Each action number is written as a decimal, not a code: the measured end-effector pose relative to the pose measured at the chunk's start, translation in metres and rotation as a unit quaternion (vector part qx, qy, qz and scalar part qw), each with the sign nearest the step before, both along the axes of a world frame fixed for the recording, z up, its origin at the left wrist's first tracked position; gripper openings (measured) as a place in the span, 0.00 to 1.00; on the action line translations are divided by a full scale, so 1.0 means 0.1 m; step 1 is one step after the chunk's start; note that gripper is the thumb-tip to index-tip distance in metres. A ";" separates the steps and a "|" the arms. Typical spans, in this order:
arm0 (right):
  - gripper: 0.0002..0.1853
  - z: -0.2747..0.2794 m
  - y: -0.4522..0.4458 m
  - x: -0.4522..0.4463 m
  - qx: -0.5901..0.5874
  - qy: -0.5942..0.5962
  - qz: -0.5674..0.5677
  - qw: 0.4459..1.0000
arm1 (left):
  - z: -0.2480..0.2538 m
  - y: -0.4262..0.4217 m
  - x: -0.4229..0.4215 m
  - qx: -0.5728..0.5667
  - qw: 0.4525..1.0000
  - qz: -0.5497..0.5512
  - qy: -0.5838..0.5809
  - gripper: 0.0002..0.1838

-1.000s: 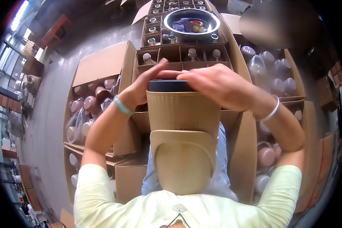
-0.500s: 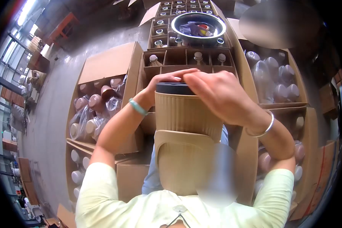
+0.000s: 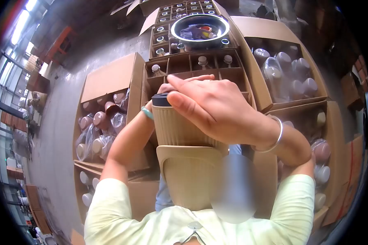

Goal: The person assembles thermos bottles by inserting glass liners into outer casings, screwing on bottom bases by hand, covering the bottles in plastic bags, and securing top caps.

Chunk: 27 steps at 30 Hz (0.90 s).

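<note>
Covering much of one black lid (image 3: 160,100), the right hand (image 3: 221,108) lay over the top of one tan ribbed cup (image 3: 176,126); I could not tell how tightly it gripped. The left hand (image 3: 165,87) was mostly hidden behind it, its grip equally unclear. The cup was beneath both hands, its body running down toward one pale shirt (image 3: 229,230). Three bottles (image 3: 203,62) showed in one divided carton (image 3: 184,74) just beyond, and one metal basin (image 3: 200,40) sat farther off.

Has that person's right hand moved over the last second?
Yes: the right hand has moved left, closer to the leftmost capped bottle in the nearest divided carton.
</note>
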State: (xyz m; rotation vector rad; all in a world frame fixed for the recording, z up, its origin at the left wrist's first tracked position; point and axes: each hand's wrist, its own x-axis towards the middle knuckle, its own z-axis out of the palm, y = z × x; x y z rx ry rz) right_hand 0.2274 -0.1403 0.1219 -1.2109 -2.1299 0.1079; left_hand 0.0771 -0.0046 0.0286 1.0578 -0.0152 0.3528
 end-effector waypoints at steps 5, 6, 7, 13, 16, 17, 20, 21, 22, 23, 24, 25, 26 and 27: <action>0.35 -0.48 0.35 0.66 -0.278 0.396 0.232 0.844 | 0.19 0.14 -0.35 0.065 0.982 0.129 0.119 0.44; 0.34 -0.66 0.38 0.73 -0.275 0.373 0.216 0.860 | 0.35 0.04 -0.42 0.057 0.987 0.109 0.101 0.45; 0.34 -0.68 0.37 0.68 -0.273 0.352 0.200 0.873 | 0.51 -0.06 -0.46 0.048 0.991 0.090 0.085 0.45; 0.27 -0.03 -0.03 0.07 -0.078 0.001 -0.077 0.994 | 0.08 0.04 -0.15 -0.008 0.994 0.051 0.099 0.39; 0.34 -0.12 0.16 0.15 -0.069 0.049 -0.027 0.996 | -0.09 0.25 -0.19 0.012 0.989 0.019 0.145 0.36; 0.37 -0.12 0.24 0.32 -0.143 0.092 0.007 0.985 | -0.04 0.28 -0.17 -0.041 0.985 0.001 0.168 0.36; 0.39 -0.63 0.37 0.60 -0.289 0.444 0.184 0.828 | 0.37 0.05 -0.30 -0.023 0.991 0.079 0.103 0.36; 0.37 -0.70 0.39 0.59 -0.283 0.422 0.186 0.841 | 0.49 -0.05 -0.39 -0.009 0.989 0.113 0.093 0.36; 0.35 -0.69 0.41 0.55 -0.277 0.400 0.187 0.853 | 0.50 -0.15 -0.37 0.037 0.975 0.147 0.160 0.35; 0.35 -0.65 0.37 0.53 -0.312 0.382 0.172 0.853 | 0.44 -0.15 -0.39 0.044 0.976 0.146 0.158 0.34; 0.35 -0.57 0.35 0.52 -0.343 0.360 0.157 0.853 | 0.35 -0.08 -0.41 0.055 0.976 0.146 0.154 0.34; 0.35 -0.40 0.29 0.45 -0.313 0.287 0.102 0.900 | 0.29 0.01 -0.40 0.068 0.976 0.143 0.148 0.33; 0.34 -0.21 0.19 0.36 -0.281 0.208 0.046 0.936 | 0.24 0.07 -0.34 0.057 0.983 0.107 0.141 0.32; 0.34 -0.08 0.10 0.26 -0.247 0.127 -0.013 0.961 | 0.20 0.08 -0.29 0.059 0.986 0.082 0.133 0.36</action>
